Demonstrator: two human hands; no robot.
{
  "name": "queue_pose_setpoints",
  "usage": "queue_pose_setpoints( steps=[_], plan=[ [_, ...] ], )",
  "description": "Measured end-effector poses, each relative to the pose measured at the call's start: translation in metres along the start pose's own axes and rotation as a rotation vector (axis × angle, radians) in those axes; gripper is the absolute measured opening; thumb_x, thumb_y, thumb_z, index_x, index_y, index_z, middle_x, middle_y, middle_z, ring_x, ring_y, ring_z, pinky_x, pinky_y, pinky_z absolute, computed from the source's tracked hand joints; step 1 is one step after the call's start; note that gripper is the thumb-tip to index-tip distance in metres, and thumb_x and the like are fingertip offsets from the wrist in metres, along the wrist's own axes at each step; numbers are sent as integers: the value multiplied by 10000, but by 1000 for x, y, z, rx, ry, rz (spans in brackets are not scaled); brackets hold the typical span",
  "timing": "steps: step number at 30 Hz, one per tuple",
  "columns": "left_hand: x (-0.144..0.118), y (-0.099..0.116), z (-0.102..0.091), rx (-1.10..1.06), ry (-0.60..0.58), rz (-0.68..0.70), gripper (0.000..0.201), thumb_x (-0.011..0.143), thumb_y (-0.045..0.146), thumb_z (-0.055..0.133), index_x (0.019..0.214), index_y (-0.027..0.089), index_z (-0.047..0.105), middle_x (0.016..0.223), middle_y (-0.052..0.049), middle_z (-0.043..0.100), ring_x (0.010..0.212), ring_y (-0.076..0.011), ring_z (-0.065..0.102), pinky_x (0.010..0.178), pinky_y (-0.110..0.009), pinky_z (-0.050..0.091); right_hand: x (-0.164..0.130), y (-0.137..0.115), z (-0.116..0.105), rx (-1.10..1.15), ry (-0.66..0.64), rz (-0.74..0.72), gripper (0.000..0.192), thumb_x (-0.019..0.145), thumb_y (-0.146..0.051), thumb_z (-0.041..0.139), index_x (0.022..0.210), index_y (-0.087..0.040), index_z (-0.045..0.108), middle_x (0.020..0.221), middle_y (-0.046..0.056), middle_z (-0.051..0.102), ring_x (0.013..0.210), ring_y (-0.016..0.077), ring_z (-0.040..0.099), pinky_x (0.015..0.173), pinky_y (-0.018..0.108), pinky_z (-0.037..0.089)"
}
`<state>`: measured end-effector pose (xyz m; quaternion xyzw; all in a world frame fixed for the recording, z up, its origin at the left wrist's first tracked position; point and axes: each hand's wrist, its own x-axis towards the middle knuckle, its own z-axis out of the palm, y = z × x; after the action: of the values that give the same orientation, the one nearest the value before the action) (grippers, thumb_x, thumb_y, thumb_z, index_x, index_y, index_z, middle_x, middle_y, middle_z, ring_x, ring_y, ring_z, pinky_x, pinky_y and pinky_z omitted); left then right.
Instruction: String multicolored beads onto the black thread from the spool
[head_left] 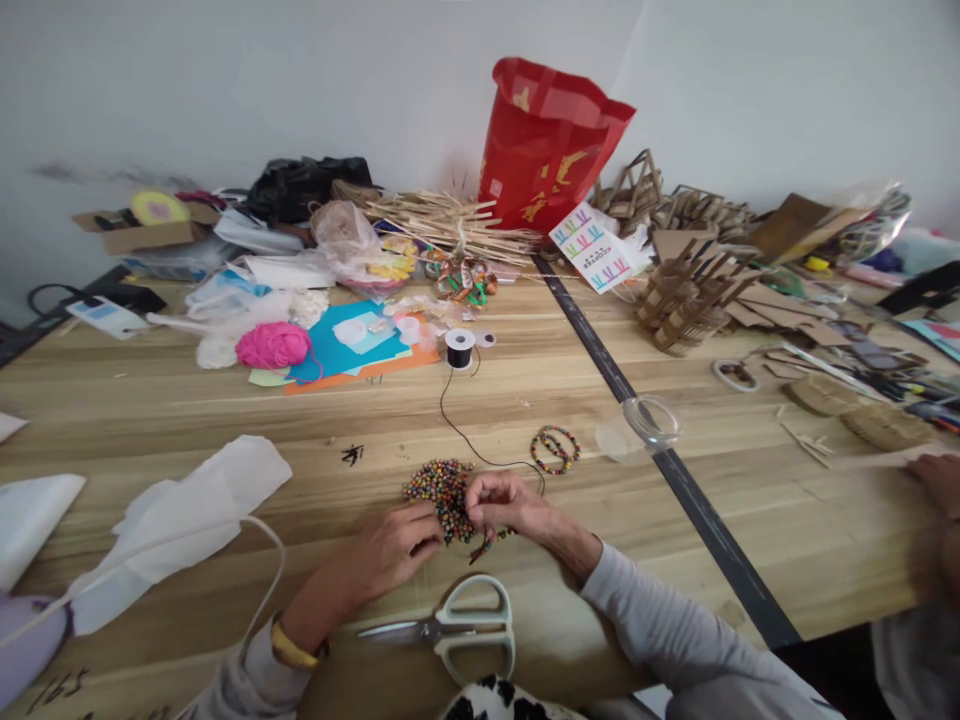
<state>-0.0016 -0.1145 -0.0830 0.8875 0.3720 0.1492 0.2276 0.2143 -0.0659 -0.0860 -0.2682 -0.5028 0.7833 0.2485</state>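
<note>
Head view, looking down on a wooden table. Nearest the camera, a pair of scissors with pale green handles is laid flat, blades shut, pointing left, just below both hands. A black-and-white patterned item is cut off at the bottom edge; what it is can't be told.

Left hand is rested on the table, fingers curled together w/ tips pinched at the near edge of a pile of small multicoloured beads. Right hand is set just beside it, thumb and forefinger pressed together on what seems to be a thin black cord; the view is too small to be sure. A short strung length of beads is seen hanging below the right fingers.

The cord is run from the hands up to a black spool, standing upright mid-table. Two finished bead bracelets are laid flat, right of the pile, apart from it. So, as judged: two pieces done, a third only begun, and most of the loose pile not yet strung.

A white plastic bag is lying at left. A pink yarn ball and coloured paper sheets are further back. A red bag w/ gold print stands by the wall; the print isn't readable. A white card shows coloured marks, no legible text. Dark handwriting at bottom left is cut off. Another person's hand is at the right edge, blurred.
</note>
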Motion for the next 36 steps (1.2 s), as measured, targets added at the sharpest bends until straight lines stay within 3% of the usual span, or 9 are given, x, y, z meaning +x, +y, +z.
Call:
queue_pose_setpoints(
  steps=[18, 28, 36],
  plan=[
    [3, 12, -1, 59, -18, 3, 121, 861, 111, 526, 809, 154, 627, 822, -38, 626, 744, -161, 577, 654, -262, 424, 1, 4, -1, -7, -11, -4, 339, 695, -407, 749, 696, -126, 558, 549, -51, 562, 416, 30, 489, 424, 132, 431],
    [3, 9, 4, 80, 26, 28, 157, 886, 150, 493, 800, 159, 623, 809, -40, 624, 738, -157, 571, 646, -258, 422, 3, 6, -4, 2, -9, 8, 333, 692, -390, 754, 704, -118, 563, 558, -48, 562, 415, 26, 504, 429, 127, 446],
    [6, 10, -3, 54, 11, 16, 103, 857, 129, 532, 796, 157, 610, 808, -34, 621, 733, -155, 563, 658, -261, 424, 2, 6, -6, -6, -47, -1, 335, 705, -404, 742, 710, -125, 557, 556, -56, 545, 421, 28, 499, 421, 126, 439]
  ],
)
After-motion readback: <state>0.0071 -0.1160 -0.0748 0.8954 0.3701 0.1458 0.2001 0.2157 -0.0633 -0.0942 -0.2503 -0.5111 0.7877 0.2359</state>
